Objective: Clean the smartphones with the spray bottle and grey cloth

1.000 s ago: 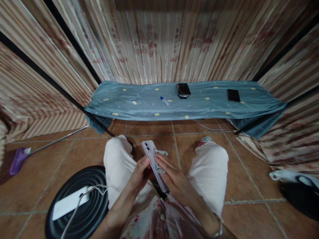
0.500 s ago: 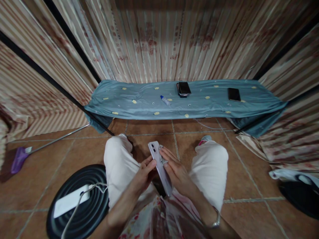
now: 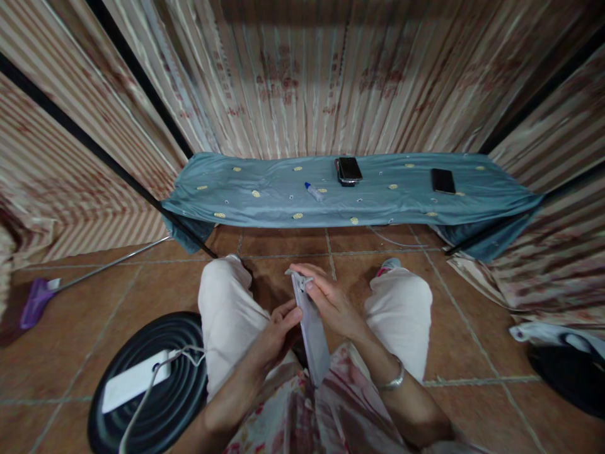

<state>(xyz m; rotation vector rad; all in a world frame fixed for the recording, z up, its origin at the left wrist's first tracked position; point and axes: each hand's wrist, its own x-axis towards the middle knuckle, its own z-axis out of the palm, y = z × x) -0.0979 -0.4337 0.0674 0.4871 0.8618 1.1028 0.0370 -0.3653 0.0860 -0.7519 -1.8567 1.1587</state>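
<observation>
A pale lilac smartphone [image 3: 312, 337] is held above my lap, tilted on edge with its back turned to the right. My left hand [image 3: 278, 325] grips its left edge, thumb on the near side. At the phone's top end, my right hand [image 3: 331, 302] pinches a small greyish cloth [image 3: 305, 281] against the camera corner. The cloth wraps over the top edge, and the fingers behind the phone are partly hidden. The camera lenses are mostly covered by the cloth and thumb.
A low shelf with a blue cloth [image 3: 265, 208] holds stacked dark phones [image 3: 350, 169], a blue-capped bottle [image 3: 314, 192] and a dark flat device [image 3: 443, 181]. At left, a white power strip [image 3: 135, 381] with a cable lies on a black round stool [image 3: 184, 403]. A purple-headed broom [image 3: 36, 304] rests on the tiles.
The phone has turned more onto its edge. My right hand has moved from its back up to the top end, bringing the cloth over the camera corner.
</observation>
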